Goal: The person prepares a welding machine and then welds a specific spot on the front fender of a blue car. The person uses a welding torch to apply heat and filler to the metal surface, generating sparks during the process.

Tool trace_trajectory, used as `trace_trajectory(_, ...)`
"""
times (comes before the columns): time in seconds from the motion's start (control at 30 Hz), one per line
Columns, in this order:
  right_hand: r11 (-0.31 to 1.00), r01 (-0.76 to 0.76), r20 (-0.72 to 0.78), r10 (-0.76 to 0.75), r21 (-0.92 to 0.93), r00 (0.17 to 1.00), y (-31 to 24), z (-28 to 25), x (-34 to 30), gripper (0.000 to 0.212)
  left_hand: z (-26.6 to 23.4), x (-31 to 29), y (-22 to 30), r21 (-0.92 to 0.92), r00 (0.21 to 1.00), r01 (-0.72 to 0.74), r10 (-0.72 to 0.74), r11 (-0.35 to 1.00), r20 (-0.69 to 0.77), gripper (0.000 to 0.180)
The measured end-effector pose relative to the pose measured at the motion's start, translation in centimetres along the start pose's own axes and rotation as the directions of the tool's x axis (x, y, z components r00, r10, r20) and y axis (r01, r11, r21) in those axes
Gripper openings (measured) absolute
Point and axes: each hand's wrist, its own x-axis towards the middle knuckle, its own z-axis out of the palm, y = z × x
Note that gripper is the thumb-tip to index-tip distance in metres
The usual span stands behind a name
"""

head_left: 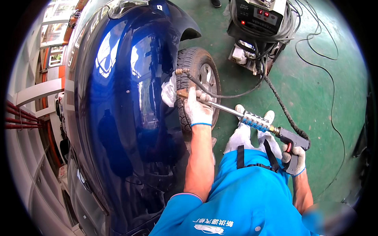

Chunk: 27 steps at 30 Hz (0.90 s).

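My right hand (298,158), in a white knit glove, is closed round the pistol grip of a dent puller gun (289,138), a finger by its red trigger. From the gun a blue-patterned sleeve (256,121) and a silver shaft (226,109) run left toward the wheel. My left hand (199,108), also gloved, grips the shaft close to its copper-coloured end piece (182,93). That tip lies beside the tyre (187,76) and a crumpled white sheet (169,91) at the edge of the glossy blue car body panel (136,94). Whether the tip touches the panel is hidden.
A black spot welder (260,19) with a lit red display stands at the upper right, coiled cables round it. A thick hose (283,104) joins it to the gun, and another cable (232,96) reaches the wheel. A thin cable (334,98) crosses the green floor (315,86).
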Motion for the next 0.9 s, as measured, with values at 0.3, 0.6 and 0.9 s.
trace_trajectory(0.3, 0.998, -0.064, 0.035, 0.064, -0.002, 0.997, -0.3, -0.2, 0.7, 0.063, 1.8, -0.1, 1.8, 0.049, 0.994, -0.087, 0.09, 0.995, -0.063, 0.016)
trace_trajectory(0.6, 0.994, 0.013, -0.056, -0.019, -0.111, 0.998, 0.0, 2.5, 0.6, 0.048, 1.1, -0.1, 1.8, 0.037, 0.997, -0.066, 0.068, 0.997, -0.045, 0.02)
trace_trajectory(0.9, 0.996, 0.004, 0.043, 0.0, -0.094, 0.999, -0.7, 0.7, 0.8, 0.06, 0.7, 0.6, 1.9, 0.026, 0.997, -0.065, 0.066, 0.998, -0.041, 0.02)
